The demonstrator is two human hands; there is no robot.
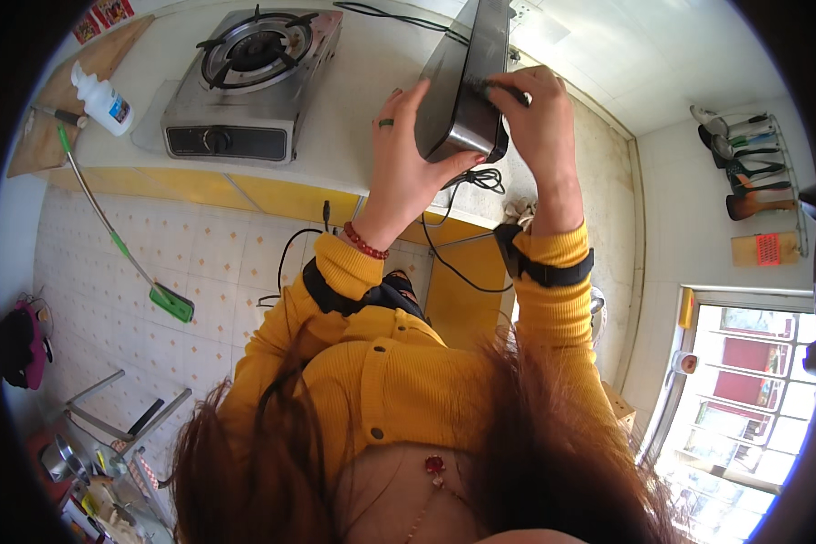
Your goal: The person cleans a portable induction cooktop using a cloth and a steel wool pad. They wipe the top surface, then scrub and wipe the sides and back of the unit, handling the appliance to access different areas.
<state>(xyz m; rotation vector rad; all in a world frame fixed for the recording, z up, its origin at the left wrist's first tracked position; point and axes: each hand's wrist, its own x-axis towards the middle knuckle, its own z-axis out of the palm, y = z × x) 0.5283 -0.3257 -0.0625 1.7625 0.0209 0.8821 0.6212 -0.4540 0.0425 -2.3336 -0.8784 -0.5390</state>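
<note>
A boxy dark appliance (472, 112) with a glossy broad face and brushed metal side stands tilted on the white counter (353, 88). My left hand (404, 146) grips its near end, thumb on the end and fingers along the left face. My right hand (544, 119) pinches a small dark, rough item (479, 85), perhaps a scouring pad, against the narrow side. My fingers partly cover that item. Beneath the appliance's near end lies a bundled black cord (483, 179).
Left on the counter are a single-burner gas stove (245, 88), a white spray bottle (105, 102) and a wooden board (30, 146). A green-headed long-handled brush (171, 302) leans there. Utensils (755, 163) hang on the right wall. Black cable (459, 268) dangles before the yellow cabinet (462, 299).
</note>
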